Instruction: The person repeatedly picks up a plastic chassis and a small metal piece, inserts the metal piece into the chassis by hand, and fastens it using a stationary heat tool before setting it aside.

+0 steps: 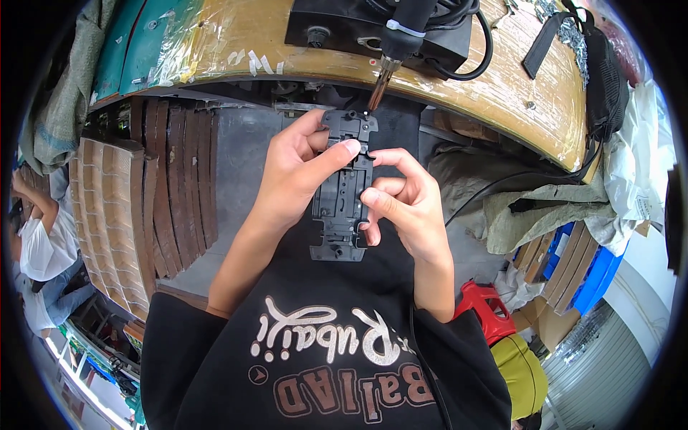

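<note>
Left hand [297,168] and right hand [408,204] gripped the dark part [340,208]; bench edge [215,81] curved at twelve o'clock, grey floor [244,147] at ten.

Two bare hands are in view, one left hand [292,168] and one right hand [414,208], along with one black plastic part [339,197]. There is one yellowish surface [322,66], one black box-shaped device [344,25], one black metal-tipped tool [398,49] wearing one white cable tie [405,28], one red container [497,330], one yellow-green bundle [524,373] and one black bag [608,93]. One compartmented tray [111,208] shows its face, several brown edges [168,193] overlap too closely for an exact count, white scraps [254,62] number at least three, and at least one co-worker [49,247] is visible.
</note>
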The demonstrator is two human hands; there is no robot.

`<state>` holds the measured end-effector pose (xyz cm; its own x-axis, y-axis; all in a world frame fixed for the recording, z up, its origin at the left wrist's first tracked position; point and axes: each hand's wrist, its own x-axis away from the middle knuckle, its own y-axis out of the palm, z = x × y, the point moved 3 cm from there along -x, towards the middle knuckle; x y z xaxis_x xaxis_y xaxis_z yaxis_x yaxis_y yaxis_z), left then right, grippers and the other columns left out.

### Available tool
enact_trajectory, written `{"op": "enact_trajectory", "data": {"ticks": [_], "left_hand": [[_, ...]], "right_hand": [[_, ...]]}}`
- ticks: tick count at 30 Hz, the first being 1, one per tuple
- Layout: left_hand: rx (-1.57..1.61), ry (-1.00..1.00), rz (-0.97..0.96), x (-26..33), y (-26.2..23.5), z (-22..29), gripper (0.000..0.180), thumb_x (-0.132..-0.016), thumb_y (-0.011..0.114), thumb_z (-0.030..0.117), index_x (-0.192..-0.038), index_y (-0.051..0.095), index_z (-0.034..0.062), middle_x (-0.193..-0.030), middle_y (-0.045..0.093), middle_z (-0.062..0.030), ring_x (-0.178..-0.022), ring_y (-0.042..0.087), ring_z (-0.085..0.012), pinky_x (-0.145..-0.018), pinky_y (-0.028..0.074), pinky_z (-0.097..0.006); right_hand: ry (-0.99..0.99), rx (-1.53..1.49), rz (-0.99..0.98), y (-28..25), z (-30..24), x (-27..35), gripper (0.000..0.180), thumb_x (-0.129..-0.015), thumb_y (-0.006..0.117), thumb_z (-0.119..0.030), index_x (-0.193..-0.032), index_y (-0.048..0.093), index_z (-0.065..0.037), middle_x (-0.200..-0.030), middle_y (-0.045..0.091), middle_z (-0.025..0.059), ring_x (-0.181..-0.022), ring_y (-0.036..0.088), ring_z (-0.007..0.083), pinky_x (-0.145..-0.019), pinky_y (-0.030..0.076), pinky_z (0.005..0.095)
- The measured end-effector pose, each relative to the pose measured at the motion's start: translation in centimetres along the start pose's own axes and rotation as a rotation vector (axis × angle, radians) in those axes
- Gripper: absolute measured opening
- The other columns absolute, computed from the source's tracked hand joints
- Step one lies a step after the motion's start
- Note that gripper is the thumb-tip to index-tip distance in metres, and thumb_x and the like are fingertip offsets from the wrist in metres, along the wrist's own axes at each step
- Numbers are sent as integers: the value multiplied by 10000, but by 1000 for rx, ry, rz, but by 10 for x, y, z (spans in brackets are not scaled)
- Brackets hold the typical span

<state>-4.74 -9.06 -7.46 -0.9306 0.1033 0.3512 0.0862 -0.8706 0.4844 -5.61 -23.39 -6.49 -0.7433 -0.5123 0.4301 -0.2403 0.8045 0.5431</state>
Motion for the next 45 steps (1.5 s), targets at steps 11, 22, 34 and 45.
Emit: {"op": "enact_trajectory", "data": {"ticks": [11,22,34,45], "left_hand": [[-206,90,-2,1,-2,1,308,-778,584,35,-1063,477,-8,-801,586,-24,-684,493,-22,-571,393,-166],[-198,67,4,-7,-7,-1,265,-776,596,60,-1014,493,3,-770,583,-17,-657,480,-15,-551,376,-164],[-219,98,11,-8,-3,4,228,-778,590,54,-981,502,-1,-782,593,-28,-671,495,-23,-562,385,-165],[-389,-258,-78,-8,-10,-43,359,-857,518,207,-1144,432,10,-642,521,-53,-465,513,-91,-372,425,-192]], "right_hand": [[-24,74,57,-2,5,-1,298,-784,577,1,-1046,436,9,-573,534,47,-457,522,107,-499,473,242],[-12,57,63,-3,5,-8,284,-789,577,-7,-1031,428,3,-571,527,45,-447,511,106,-484,460,233],[-41,49,63,-1,1,-9,283,-785,581,-4,-1029,436,4,-571,523,40,-445,508,101,-459,442,219],[-125,216,335,-61,24,14,221,-781,586,-47,-956,454,-20,-539,469,-17,-420,446,48,-398,361,184]]}}
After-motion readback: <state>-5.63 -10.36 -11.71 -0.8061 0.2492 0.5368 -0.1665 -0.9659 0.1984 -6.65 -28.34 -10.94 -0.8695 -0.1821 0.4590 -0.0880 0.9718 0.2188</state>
